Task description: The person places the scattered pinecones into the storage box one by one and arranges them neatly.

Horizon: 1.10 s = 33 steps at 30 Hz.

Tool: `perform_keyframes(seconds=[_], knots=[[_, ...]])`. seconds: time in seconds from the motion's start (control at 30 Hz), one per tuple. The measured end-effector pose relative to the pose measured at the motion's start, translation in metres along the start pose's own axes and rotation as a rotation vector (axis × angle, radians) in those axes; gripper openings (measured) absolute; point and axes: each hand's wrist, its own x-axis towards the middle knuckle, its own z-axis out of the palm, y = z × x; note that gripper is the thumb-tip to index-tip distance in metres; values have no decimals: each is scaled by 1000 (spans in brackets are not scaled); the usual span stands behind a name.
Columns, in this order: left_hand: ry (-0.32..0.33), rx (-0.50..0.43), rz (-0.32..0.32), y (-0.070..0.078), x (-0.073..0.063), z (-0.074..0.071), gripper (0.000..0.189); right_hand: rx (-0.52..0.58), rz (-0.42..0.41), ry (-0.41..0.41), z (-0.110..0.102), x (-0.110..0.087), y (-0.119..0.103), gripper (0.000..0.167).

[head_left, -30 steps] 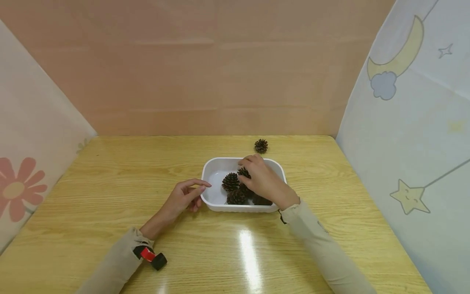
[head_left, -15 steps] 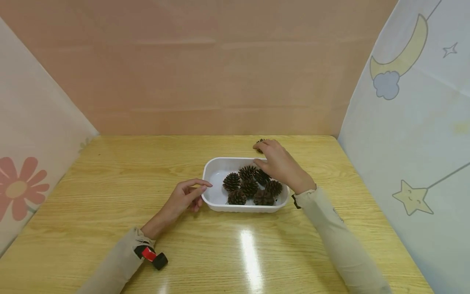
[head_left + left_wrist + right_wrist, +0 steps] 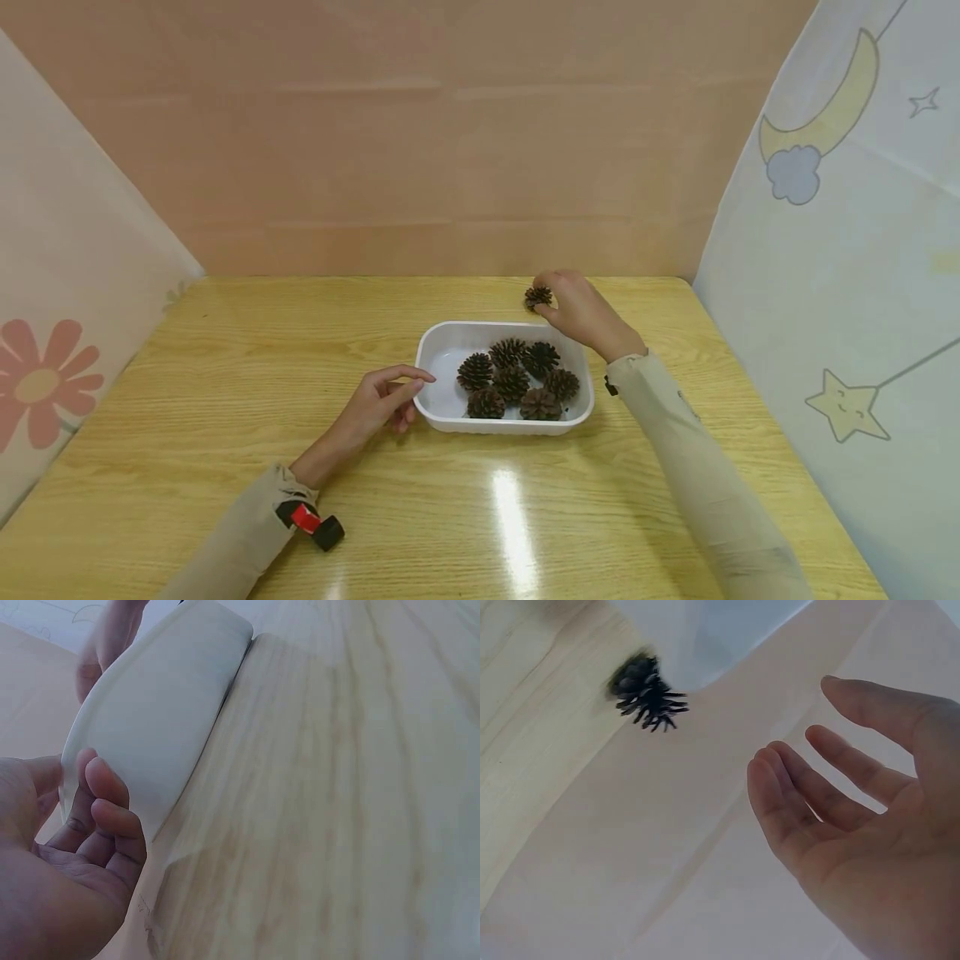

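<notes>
A white plastic tray (image 3: 495,427) stands on the wooden table, with several brown pine cones (image 3: 512,384) inside, mostly toward its right side. My left hand (image 3: 378,402) holds the tray's left end, index finger over the rim and thumb outside; the left wrist view shows the other fingers curled beside the outer wall (image 3: 161,712). Behind the tray, one more pine cone (image 3: 536,297) lies on the table. My right hand (image 3: 581,312) is beside that cone, thumb and fingers spread around it in the head view. In the right wrist view the fingers (image 3: 776,802) are apart from the cone (image 3: 649,690).
The wooden table (image 3: 300,333) runs back to a plain pinkish-orange backdrop (image 3: 450,150). White printed cloths stand at both sides, with a flower (image 3: 37,383) on the left and a star (image 3: 843,404) on the right.
My right hand has moved from over the cones in the tray to the back, beside the cone behind it. More cones in the tray now show. My left hand stays at the rim.
</notes>
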Motion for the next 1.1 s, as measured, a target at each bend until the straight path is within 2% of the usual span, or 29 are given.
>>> perform_keyframes(seconds=[0.33,0.5,0.67,0.87,1.1], knots=[[6,-17,-12,1,1,6,35,17,41,-44,11,20,30,43],[-4,-6,-3,0,3,7,34,79,107,-132,17,31,41,54],[-3,2,-18,0,0,7,34,109,118,-217,29,39,48,61],[2,7,-20,0,-1,6,34,106,115,-241,34,42,49,58],[-3,2,-4,-1,2,5,32,83,115,-215,35,42,55,43]])
